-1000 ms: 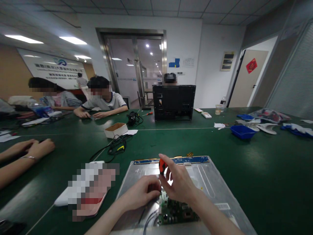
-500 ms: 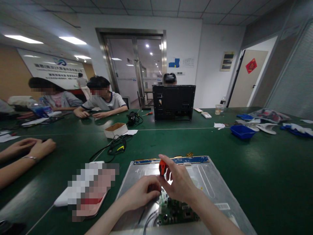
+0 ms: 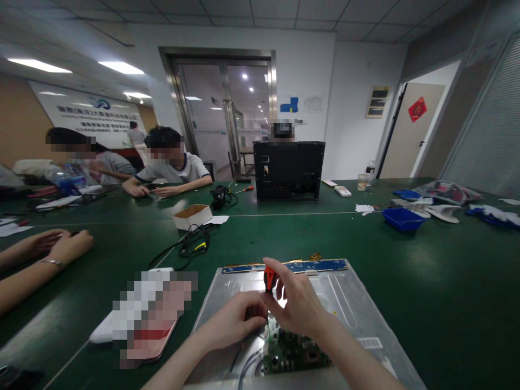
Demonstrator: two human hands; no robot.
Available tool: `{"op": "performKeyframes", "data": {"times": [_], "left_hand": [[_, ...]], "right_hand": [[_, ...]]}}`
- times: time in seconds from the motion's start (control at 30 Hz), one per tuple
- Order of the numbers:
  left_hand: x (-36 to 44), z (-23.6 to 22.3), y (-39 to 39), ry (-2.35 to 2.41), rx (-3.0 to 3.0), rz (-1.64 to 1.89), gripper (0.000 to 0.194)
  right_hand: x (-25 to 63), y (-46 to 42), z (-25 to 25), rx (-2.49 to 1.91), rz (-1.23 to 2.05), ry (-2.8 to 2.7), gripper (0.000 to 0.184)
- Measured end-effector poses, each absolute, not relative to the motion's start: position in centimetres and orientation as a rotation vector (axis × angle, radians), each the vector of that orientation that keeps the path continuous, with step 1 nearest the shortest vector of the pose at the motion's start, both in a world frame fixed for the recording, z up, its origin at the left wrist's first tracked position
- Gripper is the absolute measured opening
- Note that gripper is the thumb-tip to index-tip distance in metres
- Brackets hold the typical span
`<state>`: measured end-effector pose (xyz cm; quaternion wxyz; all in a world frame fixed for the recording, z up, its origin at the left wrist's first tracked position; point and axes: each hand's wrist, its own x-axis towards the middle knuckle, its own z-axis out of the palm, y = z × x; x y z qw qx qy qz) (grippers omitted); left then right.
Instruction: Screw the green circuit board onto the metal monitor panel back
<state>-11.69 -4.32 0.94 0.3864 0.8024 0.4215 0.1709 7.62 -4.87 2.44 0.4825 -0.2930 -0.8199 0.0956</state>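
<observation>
My right hand [image 3: 298, 303] grips the orange-and-black handle of a screwdriver [image 3: 268, 278], which stands upright with its tip down at the corner of a green circuit board [image 3: 292, 346]. Close beside it, my left hand [image 3: 239, 317] has thumb and fingers curled together around the lower shaft, near the tip; the exact contact is partly hidden. The board sits on the metal back of a display panel [image 3: 345, 303], with grey cables curving at its left. Along the panel's far edge runs a narrow blue circuit strip [image 3: 329, 265].
To the left lie a pink phone [image 3: 158, 336], black cables [image 3: 195, 244] and a white box [image 3: 192, 216]. A blue tray [image 3: 403, 219] is at right. Across the green table [image 3: 439, 281] stands a black monitor [image 3: 289, 170]. Another person's hands [image 3: 69, 246] rest at far left; other people sit beyond.
My hands and the screwdriver hold almost the same position. In the background, a seated person at the left has raised a hand.
</observation>
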Motion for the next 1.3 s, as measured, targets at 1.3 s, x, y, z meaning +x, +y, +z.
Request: {"op": "performKeyframes", "data": {"times": [1.3], "left_hand": [[-11.86,0.59,-3.98,1.030,2.062,0.407,0.015]], "right_hand": [[7.81,-5.07,2.91,-0.732,0.275,-2.003,0.070]]}}
